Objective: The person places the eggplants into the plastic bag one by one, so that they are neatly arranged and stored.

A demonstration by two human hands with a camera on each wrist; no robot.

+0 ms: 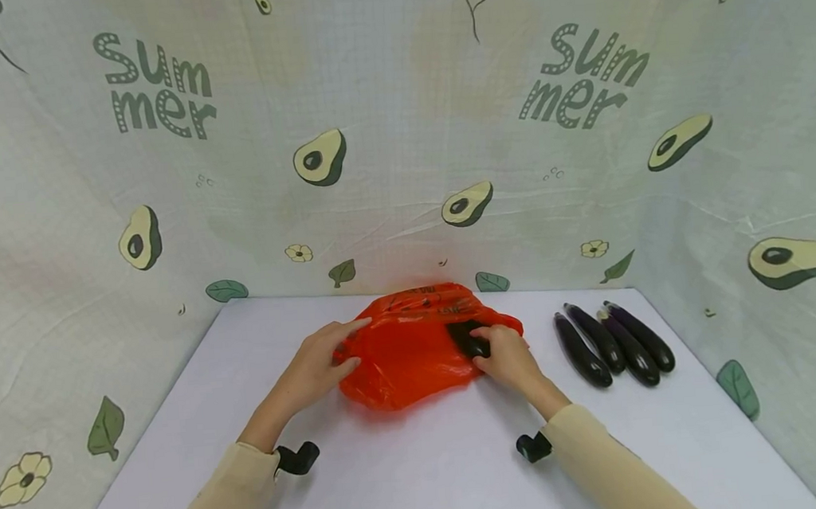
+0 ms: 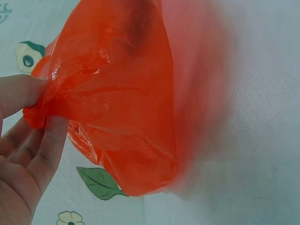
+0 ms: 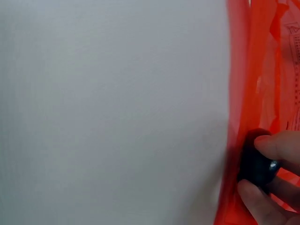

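- A person in pale sleeves works with both bare hands over a red plastic bag lying at the far middle of a white table.
- The left hand pinches a bunched edge of the bag at its left side, thumb on one face and fingertips on the other; the hold probably steadies the thin film, which looks too limp to keep its own shape.
- The right hand grips a dark eggplant between thumb and fingers at the bag's right side, red film close around it. Held by one end, it seems to leave its other end free toward the bag's middle; how much lies inside cannot be told.
- A dark patch shows through the film in the left wrist view, too blurred to name.
- Four more eggplants lie side by side on the table to the right of the bag, slanting alike, stem ends far and round ends near, a layout that likely keeps them within the right arm's reach.
- Behind the table hangs a pale cloth printed with avocados, leaves and the word "summer".
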